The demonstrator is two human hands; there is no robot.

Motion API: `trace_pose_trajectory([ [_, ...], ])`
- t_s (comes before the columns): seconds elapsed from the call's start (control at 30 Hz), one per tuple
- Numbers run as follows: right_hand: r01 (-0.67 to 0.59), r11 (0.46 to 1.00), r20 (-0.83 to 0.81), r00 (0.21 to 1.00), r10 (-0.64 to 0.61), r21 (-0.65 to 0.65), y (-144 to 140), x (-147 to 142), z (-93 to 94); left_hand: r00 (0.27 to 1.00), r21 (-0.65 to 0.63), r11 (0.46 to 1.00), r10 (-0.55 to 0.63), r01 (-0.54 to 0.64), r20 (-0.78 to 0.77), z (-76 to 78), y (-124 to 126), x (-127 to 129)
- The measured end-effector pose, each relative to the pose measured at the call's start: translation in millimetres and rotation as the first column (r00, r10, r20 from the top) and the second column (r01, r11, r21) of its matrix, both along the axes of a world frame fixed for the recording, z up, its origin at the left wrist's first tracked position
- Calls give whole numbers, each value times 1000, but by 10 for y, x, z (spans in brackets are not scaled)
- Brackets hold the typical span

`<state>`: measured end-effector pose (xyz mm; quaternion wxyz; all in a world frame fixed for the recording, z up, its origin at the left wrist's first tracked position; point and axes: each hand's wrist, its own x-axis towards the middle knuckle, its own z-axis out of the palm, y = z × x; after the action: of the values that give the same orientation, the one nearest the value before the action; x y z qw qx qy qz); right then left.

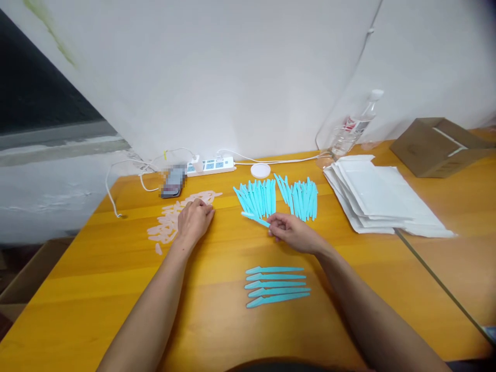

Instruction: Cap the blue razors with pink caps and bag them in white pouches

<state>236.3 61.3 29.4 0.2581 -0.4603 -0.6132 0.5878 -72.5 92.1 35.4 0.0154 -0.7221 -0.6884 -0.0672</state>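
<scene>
— Turquoise stick (254, 219) first, since the right hand (295, 233) has it: where does it sit against everything else?

— Start bigger. The wooden table (217, 320) fills the lower view. On it, at about two o'clock from the hands, lies a fanned stack of white pouches (382, 199), with a cardboard box (437, 147) beyond it and a clear water bottle (354, 126) at one o'clock against the wall.

— And at twelve?

— Two heaps of turquoise sticks — a left heap (256, 197) and a right heap (300, 196) — with a white power strip (211, 166) and a small round white lid (260, 170) behind them. A blurred phone (173, 182) lies at eleven o'clock.

— The hands?

— The right hand's fingers are pinched shut on one end of that single stick, which points toward ten o'clock, its far tip just short of the left heap. The left hand (194, 219) lies palm down, fingers curled loosely, resting on the edge of a scatter of pale pink pieces (176, 217) at ten o'clock. Whether it grips any of them, I cannot tell.

— Anything nearer the body?

— At six o'clock from the right hand, a neat row of five turquoise sticks (276, 287) lies side by side, well apart from both heaps.
</scene>
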Motion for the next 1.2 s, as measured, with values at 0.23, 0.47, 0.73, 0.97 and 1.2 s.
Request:
trace_pose_trajectory([
  [0.23,-90,994,165,983,79,64,-40,-9,-114,996,-66,996,-50,56,77,4,-95,138],
  [0.47,-110,993,159,982,101,49,-34,25,-101,450,-258,952,159,167,879,-85,-539,195],
  [0.73,-111,993,162,981,104,35,-40,42,-108,252,-300,945,261,130,932,-257,-679,289],
  [0.97,-128,991,185,975,121,27,-61,19,-81,288,-337,923,276,186,917,-304,-693,405],
  [1.2,-224,963,331,929,163,153,-127,112,82,520,-176,902,-62,395,852,-163,-817,671],
])
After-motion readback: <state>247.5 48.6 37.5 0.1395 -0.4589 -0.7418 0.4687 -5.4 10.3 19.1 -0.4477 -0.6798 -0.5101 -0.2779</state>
